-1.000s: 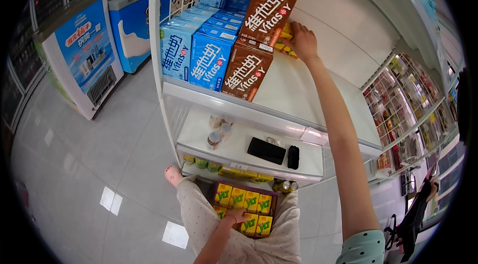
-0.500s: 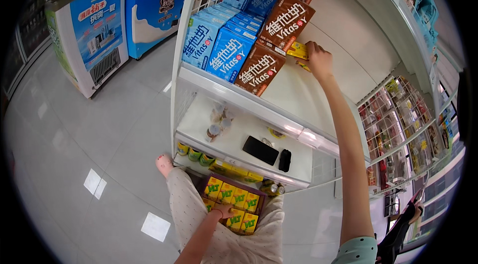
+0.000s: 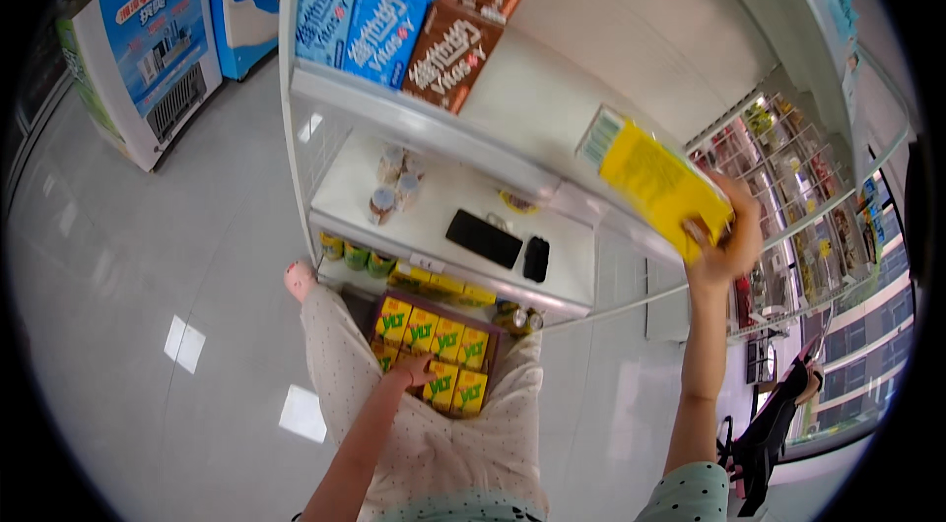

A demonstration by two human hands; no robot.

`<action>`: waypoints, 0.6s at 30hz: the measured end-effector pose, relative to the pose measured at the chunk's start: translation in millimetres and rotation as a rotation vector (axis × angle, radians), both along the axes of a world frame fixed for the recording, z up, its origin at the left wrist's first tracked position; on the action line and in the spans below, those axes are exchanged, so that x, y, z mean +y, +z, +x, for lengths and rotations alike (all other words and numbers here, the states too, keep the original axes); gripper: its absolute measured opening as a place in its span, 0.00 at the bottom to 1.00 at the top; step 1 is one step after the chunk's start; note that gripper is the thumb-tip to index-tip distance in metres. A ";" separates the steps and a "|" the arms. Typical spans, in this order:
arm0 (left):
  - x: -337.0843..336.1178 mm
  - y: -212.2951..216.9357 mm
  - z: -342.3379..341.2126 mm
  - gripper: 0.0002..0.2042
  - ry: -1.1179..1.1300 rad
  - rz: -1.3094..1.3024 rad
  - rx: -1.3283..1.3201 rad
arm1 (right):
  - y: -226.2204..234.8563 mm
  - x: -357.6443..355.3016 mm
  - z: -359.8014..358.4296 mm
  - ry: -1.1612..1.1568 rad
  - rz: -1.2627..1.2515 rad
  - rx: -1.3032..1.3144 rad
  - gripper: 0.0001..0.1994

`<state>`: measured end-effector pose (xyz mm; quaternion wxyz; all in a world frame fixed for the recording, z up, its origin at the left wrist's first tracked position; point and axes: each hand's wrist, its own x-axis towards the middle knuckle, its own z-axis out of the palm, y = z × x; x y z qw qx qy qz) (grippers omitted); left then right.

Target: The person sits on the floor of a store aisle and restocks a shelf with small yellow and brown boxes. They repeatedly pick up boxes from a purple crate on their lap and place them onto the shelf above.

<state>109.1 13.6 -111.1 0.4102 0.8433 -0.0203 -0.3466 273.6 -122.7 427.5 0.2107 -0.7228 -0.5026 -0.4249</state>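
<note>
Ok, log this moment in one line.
right hand: holding yellow carton, tilted | left hand: at yellow drink packs | black flat slab: on middle shelf

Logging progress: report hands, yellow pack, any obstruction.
Right hand gripping yellow pack, raised. Left hand at boxed cartons. Brown boxes apart; no visible obstruction.

Large white characters, Latin letters stood on brown carton and blue carton; dark-blue ones on light-blue carton. Bold green letters marked yellow packs. Red lettering topped blue freezer panel. Print on yellow carton blurred; shelf-edge tag too small.
</note>
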 end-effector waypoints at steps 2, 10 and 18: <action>7.9 18.4 -6.0 0.36 0.072 -0.027 0.085 | -15.6 -7.7 -26.7 0.037 -0.012 0.078 0.21; 2.2 60.1 -1.2 0.29 0.166 0.186 0.014 | -144.3 -42.6 -98.6 -0.010 -0.397 0.553 0.23; 19.5 67.9 -24.7 0.34 0.329 -0.113 -0.460 | -311.1 -43.9 -120.3 -0.285 -0.551 0.926 0.26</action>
